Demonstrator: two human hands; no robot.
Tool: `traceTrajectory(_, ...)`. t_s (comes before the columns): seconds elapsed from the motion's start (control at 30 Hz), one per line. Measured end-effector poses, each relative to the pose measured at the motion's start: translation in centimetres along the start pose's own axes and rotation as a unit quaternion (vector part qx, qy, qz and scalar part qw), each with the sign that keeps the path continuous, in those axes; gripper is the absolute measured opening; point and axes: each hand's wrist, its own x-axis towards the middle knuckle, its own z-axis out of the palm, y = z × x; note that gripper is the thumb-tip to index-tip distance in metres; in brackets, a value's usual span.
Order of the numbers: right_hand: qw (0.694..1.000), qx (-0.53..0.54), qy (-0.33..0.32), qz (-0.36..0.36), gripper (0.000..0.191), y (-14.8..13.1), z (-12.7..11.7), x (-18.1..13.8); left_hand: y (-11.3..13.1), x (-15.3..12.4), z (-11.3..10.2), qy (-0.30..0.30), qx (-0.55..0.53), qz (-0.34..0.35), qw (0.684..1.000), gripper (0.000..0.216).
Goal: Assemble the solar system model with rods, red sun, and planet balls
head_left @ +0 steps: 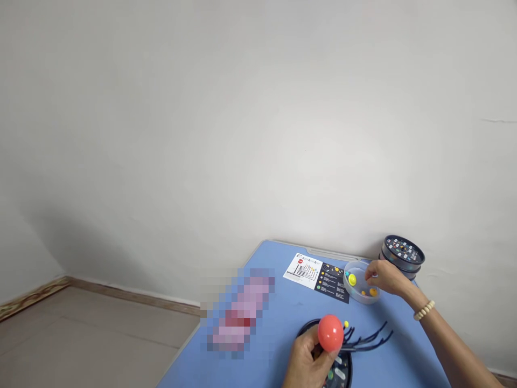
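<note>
At the table's front, my left hand [307,358] is closed around a solar system model just under its red ball [330,332]. Thin black curved arms [367,340] fan out to the right from its post, and a small yellow ball [346,324] sits on one arm tip. A round black printed base [341,372] shows partly behind the hand. My right hand [383,277] dips over the clear plastic bowl [350,293], fingers pinched together; what is between them is hidden. Inside the bowl lie a yellow ball [353,279], an orange ball [373,292] and smaller coloured balls.
A printed instruction sheet [309,272] lies flat left of the bowl. Round dark printed tins or lids [403,250] stand stacked at the back right, by the wall. A blurred pink item [246,312] rests on the left of the blue table [278,307].
</note>
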Motion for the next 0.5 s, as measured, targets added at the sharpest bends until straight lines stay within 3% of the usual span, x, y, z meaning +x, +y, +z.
traceTrajectory(0.27, 0.999, 0.02, -0.027, -0.011, 0.023, -1.0, 1.4, 0.0, 0.1, -0.1, 0.0, -0.003, -0.004, -0.005, 1.0, 0.046)
traceTrajectory(0.5, 0.997, 0.073, 0.024, -0.02, 0.014, -1.5, 2.1, 0.2, -0.1, 0.0, -0.2, -0.007, -0.007, 0.006, 1.0, 0.041)
